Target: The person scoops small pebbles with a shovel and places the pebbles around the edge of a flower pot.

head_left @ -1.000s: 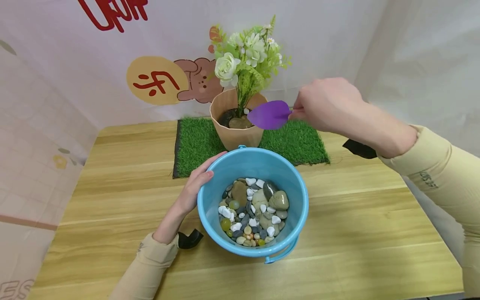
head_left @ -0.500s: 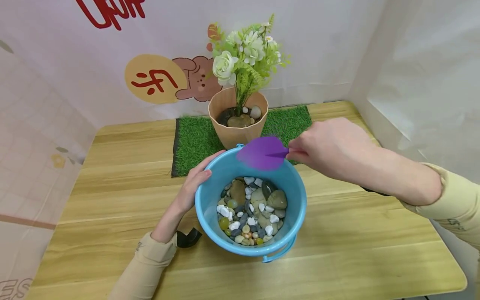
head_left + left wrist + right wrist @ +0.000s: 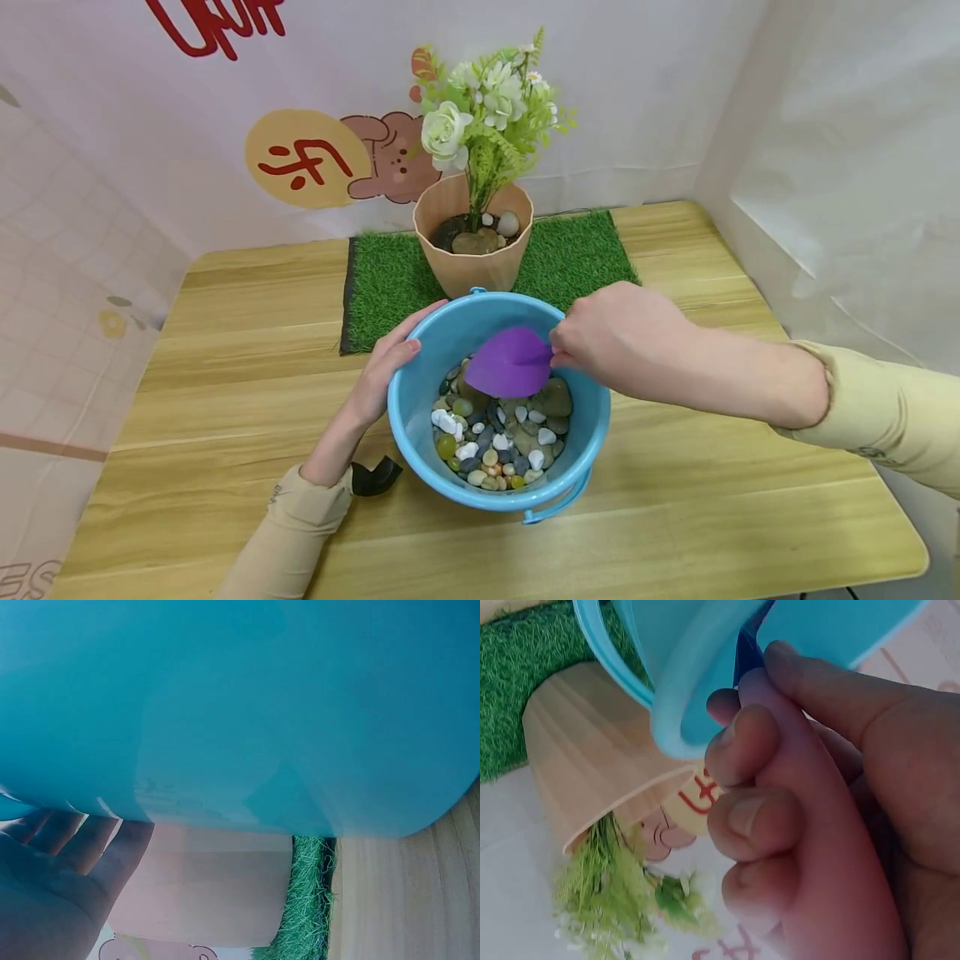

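Observation:
My right hand [image 3: 617, 340] grips the pink handle [image 3: 832, 855] of a garden trowel, fingers curled round it and thumb near the neck. The trowel's purple blade [image 3: 510, 363] is inside the light blue bucket [image 3: 592, 433], above the stones; no stone shows on it. Wet pebbles [image 3: 501, 442] in white, grey, brown and yellow cover the bucket's bottom. With fairly straight fingers [image 3: 124, 859], my left hand [image 3: 378, 375] lies against the bucket's outer left wall, thumb by the rim. Behind the bucket stands a peach flowerpot [image 3: 480, 268] with white flowers [image 3: 495, 104] and several stones.
The pot stands on a green grass mat [image 3: 570, 262] at the back of the wooden table [image 3: 720, 500]. A printed sheet [image 3: 615, 92] hangs behind it. The bucket's handle [image 3: 558, 504] hangs down at the front right. A black strap [image 3: 377, 477] shows by the left wrist.
My right hand has brought the trowel from over the flowerpot down into the bucket. A pale stone in the pot has come into view. The left hand has stayed at the bucket.

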`<action>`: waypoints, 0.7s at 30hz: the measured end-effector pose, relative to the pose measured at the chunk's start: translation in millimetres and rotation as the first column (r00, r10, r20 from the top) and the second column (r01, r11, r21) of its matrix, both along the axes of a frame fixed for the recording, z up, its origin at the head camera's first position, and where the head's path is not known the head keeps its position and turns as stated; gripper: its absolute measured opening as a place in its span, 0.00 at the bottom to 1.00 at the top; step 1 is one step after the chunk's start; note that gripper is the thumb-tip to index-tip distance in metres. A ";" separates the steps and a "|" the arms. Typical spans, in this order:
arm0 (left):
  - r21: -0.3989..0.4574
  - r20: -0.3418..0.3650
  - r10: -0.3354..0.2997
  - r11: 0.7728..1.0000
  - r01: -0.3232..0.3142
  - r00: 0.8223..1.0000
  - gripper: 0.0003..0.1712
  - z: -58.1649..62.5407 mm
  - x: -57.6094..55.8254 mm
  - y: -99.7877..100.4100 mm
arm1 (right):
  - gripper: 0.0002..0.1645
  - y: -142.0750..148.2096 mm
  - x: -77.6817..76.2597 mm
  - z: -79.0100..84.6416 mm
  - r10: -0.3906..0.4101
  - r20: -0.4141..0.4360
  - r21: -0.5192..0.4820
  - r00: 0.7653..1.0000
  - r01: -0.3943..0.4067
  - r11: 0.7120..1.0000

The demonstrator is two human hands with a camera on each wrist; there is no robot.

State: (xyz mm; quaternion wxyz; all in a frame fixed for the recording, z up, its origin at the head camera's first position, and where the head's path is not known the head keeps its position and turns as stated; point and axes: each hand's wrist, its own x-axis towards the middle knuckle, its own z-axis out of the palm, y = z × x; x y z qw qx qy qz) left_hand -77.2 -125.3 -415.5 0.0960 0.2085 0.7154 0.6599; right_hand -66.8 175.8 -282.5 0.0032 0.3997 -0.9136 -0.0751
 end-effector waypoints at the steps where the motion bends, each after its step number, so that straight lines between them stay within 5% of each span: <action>1: 0.002 0.000 0.000 1.000 0.000 1.000 0.38 0.1 0.1 -0.2 | 0.22 -2.0 0.7 -2.1 0.027 -0.015 0.015 1.000 -0.027 1.000; 6: 0.006 0.007 -0.009 1.000 0.009 1.000 0.38 0.2 0.4 -1.2 | 0.11 -10.2 4.8 -11.7 0.145 -0.083 0.128 0.986 -0.133 0.983; 21: 0.003 0.006 -0.016 1.000 0.016 1.000 0.38 0.3 -0.4 -1.1 | 0.10 -40.3 7.0 -38.2 0.269 -0.270 0.224 0.925 -0.211 0.951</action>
